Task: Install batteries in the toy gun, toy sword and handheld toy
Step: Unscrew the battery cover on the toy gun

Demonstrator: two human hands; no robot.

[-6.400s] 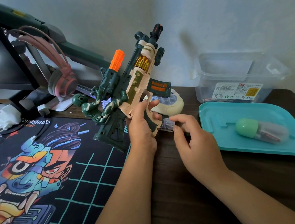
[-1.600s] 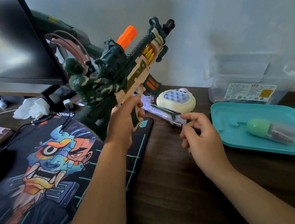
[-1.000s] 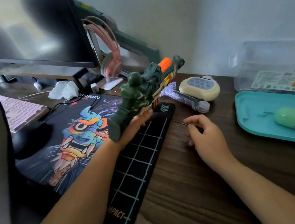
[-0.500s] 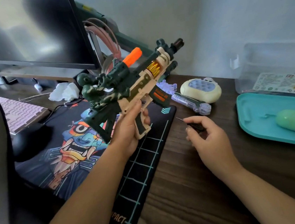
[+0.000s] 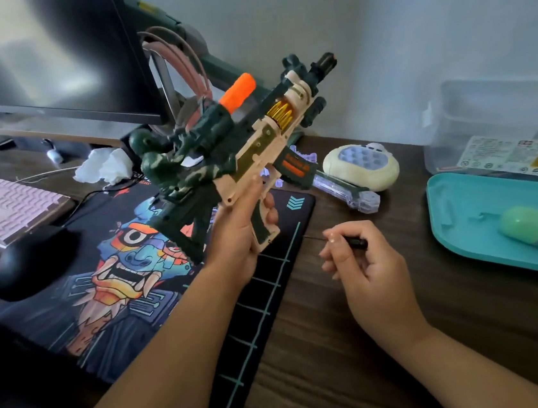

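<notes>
Toy gun (image 5: 247, 142) gripped by handle in curled left hand (image 5: 241, 237). Screwdriver (image 5: 354, 241) pinched in right hand (image 5: 365, 266). Brace gun, seat tip squarely in cover screw before turning.

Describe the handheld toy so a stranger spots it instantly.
Start at the teal tray on the desk's right. Just left of it sits the handheld toy: a cream oval with blue buttons, unlike the clear toy sword beside it.
</notes>
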